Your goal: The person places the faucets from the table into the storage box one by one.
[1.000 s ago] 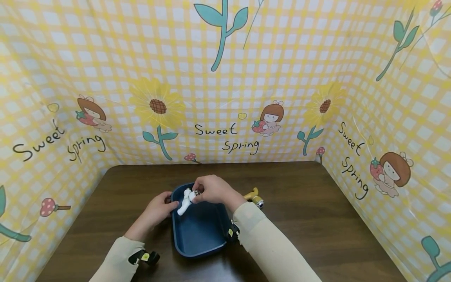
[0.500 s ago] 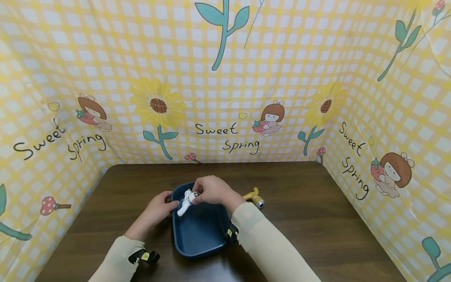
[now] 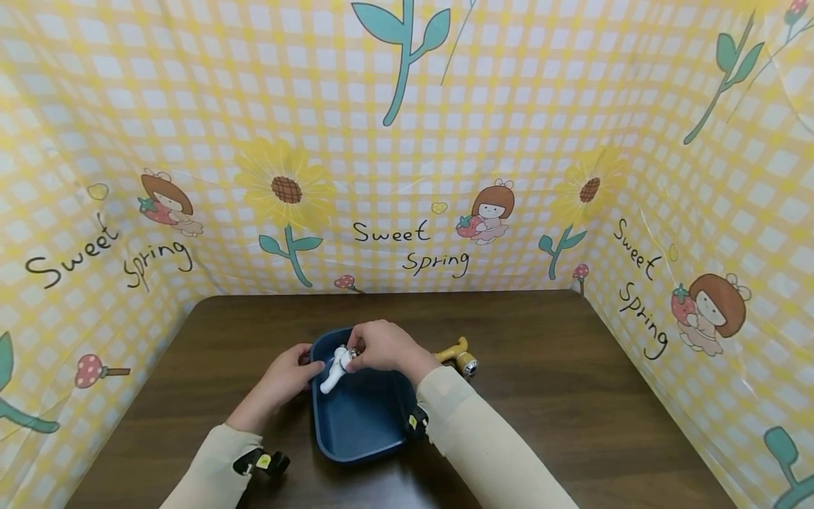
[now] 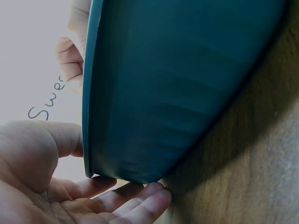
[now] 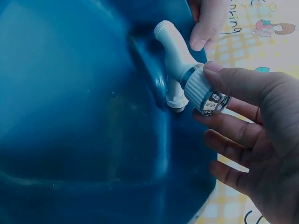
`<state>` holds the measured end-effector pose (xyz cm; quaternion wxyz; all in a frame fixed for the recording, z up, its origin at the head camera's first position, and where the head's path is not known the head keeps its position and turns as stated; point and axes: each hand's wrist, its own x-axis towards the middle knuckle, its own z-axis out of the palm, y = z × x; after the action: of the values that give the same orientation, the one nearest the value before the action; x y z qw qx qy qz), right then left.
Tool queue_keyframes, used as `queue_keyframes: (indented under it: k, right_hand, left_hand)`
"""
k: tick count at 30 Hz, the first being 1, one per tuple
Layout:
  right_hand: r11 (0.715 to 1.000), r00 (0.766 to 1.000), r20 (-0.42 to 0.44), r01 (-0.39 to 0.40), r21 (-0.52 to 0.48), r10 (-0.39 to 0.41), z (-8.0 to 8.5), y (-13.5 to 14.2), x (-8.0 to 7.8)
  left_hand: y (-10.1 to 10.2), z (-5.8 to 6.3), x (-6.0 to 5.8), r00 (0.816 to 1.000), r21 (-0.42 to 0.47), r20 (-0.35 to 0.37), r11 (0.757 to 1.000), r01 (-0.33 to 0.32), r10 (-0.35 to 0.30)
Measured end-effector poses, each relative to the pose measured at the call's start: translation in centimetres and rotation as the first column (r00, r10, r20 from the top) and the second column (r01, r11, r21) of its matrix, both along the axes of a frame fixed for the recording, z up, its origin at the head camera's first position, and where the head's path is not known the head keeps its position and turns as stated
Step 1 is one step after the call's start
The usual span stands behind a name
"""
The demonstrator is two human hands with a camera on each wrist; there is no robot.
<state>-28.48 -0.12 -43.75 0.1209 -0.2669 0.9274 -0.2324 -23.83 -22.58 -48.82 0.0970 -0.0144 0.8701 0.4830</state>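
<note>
A white faucet (image 5: 175,58) with a ribbed knob (image 5: 198,91) is inside the blue tray (image 3: 365,424), near its far left corner. My right hand (image 3: 384,346) pinches the knob between thumb and forefinger, its other fingers loosely bent below. In the right wrist view the faucet's spout angles away from the knob, and a threaded end points down. My left hand (image 3: 289,375) holds the tray's left rim, thumb at the edge and fingers along the outer wall (image 4: 154,93). Whether the faucet touches the tray floor I cannot tell.
A yellow faucet (image 3: 459,355) with a silvery knob lies on the brown wooden table (image 3: 540,410) just right of the tray, partly behind my right wrist. A yellow checked cloth (image 3: 407,177) encloses the table at the back and sides.
The white faucet has turned slightly in my right hand, its threaded end now lining up more with its body. My left hand stays on the tray's rim.
</note>
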Motion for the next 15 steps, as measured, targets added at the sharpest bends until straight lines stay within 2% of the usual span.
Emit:
queue_keyframes:
  k: [8,15]
  right_hand:
    - [1.0,1.0,0.002,-0.007,-0.002,0.007,0.03,-0.25,0.08]
    - [1.0,1.0,-0.005,-0.006,0.027,0.006,-0.15,-0.32,0.13]
  left_hand:
    - [0.05,0.44,0.23,1.0,0.01,0.0,1.0,0.003,-0.003]
    - [0.04,0.36,0.17,1.0,0.0,0.006,1.0,-0.008,0.008]
